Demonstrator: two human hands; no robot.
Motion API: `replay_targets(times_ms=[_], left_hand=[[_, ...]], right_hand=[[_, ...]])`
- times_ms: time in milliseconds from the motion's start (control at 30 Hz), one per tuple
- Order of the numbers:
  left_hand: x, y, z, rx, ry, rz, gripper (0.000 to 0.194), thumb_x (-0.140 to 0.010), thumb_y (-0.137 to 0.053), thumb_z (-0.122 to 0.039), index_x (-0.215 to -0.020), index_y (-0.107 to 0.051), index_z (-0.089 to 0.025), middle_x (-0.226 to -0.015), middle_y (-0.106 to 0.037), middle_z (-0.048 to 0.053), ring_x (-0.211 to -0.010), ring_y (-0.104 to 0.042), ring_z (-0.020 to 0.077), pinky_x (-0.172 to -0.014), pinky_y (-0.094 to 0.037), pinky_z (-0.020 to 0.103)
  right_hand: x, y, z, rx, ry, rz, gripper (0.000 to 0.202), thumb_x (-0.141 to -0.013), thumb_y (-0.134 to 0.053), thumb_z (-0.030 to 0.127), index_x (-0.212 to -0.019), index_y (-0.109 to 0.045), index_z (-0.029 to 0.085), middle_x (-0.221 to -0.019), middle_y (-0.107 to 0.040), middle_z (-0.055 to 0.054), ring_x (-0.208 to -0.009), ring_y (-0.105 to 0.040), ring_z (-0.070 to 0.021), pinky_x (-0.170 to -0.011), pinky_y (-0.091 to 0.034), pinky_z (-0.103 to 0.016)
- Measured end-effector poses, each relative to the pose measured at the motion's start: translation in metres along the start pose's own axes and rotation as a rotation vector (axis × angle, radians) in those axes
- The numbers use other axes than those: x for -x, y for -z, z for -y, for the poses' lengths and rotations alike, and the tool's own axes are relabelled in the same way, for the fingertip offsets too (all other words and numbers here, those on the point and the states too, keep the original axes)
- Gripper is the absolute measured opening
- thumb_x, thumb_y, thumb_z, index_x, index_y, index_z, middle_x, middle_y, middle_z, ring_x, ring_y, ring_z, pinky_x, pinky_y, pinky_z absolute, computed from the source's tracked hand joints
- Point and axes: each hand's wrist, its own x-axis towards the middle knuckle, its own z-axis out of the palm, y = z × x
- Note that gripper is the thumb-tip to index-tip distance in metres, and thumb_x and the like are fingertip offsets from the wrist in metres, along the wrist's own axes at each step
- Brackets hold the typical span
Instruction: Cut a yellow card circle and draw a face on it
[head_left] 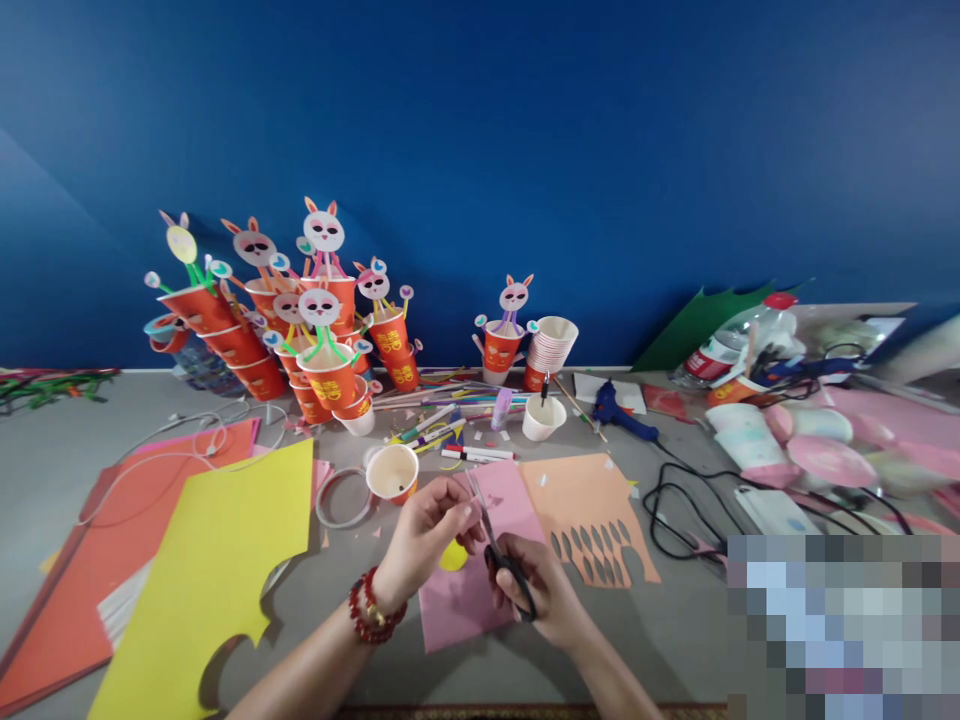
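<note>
Scissors at the left hand's fingertips, above the pink paper sheet

We note the right hand wrapped around the black handles, blades angled up toward the left hand; the left has its fingers curled and thumb drawn in, though we cannot tell what, if anything, it pinches. A yellow paper disc shows below the left hand, within the pink sheet's outline; contact unclear. Right of the sheet, peach paper with leaf-shaped cut-outs; beyond its far edge, a marker; left of it, a paper cup. Risks, as we judge them: blades so near the fingertips could nick skin if either hand slipped, and a leftward elbow swing could tip the cup
</note>
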Motion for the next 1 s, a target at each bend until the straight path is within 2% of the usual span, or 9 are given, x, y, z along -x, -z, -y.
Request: replay_targets(times_ms=[367,567,1000], left_hand=[[0.0002,-0.0008,0.0020,0.028,0.035,0.025,0.034,-0.087,-0.070,-0.046,-0.085,-0.055,-0.016,-0.065,-0.064,0.000,-0.054,-0.058,0.0092,-0.053,-0.047,0.020],[-0.0006,0.0022,0.0037,0.047,0.033,-0.011,0.035,-0.081,-0.076,-0.044,-0.086,-0.055,-0.017,-0.064,-0.060,-0.003,-0.054,-0.052,0.0066,-0.053,-0.044,0.018],[0.0002,0.0007,0.0028,0.172,0.091,-0.018,0.036,-0.077,-0.080,-0.040,-0.081,-0.053,-0.017,-0.061,-0.061,-0.002,-0.051,-0.052,0.0077,-0.049,-0.041,0.018]], right_hand=[[0.0001,0.0034,0.0023,0.018,0.010,-0.031,0.064,-0.076,-0.057,0.083,-0.070,-0.048,0.019,-0.056,-0.054,0.000,-0.047,-0.046,-0.0107,-0.044,-0.032,-0.022],[0.0013,0.0048,0.0042,0.017,0.039,-0.057,0.063,-0.079,-0.055,0.081,-0.070,-0.049,0.019,-0.056,-0.055,-0.001,-0.049,-0.047,-0.0111,-0.045,-0.031,-0.022],[0.0028,0.0022,0.0044,0.008,0.027,-0.076,0.064,-0.077,-0.055,0.083,-0.069,-0.049,0.020,-0.055,-0.055,-0.001,-0.044,-0.045,-0.0105,-0.040,-0.032,-0.021]])
